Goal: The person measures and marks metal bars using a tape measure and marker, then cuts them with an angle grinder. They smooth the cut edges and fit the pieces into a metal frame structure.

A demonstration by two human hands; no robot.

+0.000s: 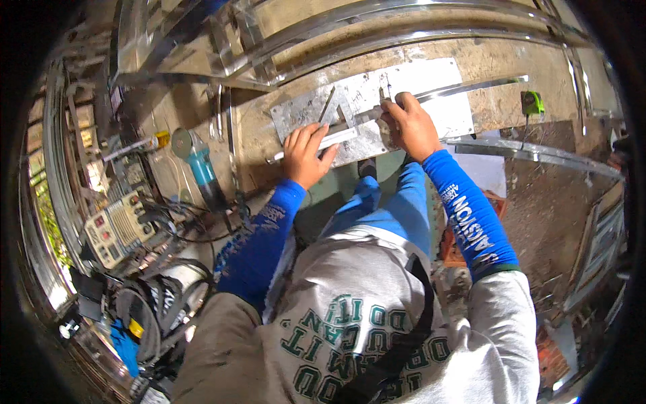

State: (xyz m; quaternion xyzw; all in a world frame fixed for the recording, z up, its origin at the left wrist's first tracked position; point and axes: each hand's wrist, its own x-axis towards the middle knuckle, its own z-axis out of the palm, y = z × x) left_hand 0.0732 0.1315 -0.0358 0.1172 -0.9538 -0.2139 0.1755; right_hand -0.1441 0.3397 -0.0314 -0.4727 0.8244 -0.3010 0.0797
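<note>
A flat metal plate [444, 71] with small holes lies on the bench under both hands. My left hand [306, 156] is closed over a short, pale metal bar [342, 137], fingers on its far side and thumb on the near side. My right hand [412, 126] is closed on a long, shiny metal strip [478, 84] that runs out to the right across the plate. A thin dark metal piece [328, 104] lies on the plate beyond my left fingers. Just past my right fingertips is a small, slim object [385, 87], too small to name.
A teal angle grinder [202, 168] lies left of the plate. Further left stands a beige welding machine [116, 227] with cables. A green tape measure [532, 103] sits at the right. Shiny metal tubes [404, 34] form a frame along the far side. Orange crates [494, 205] stand below right.
</note>
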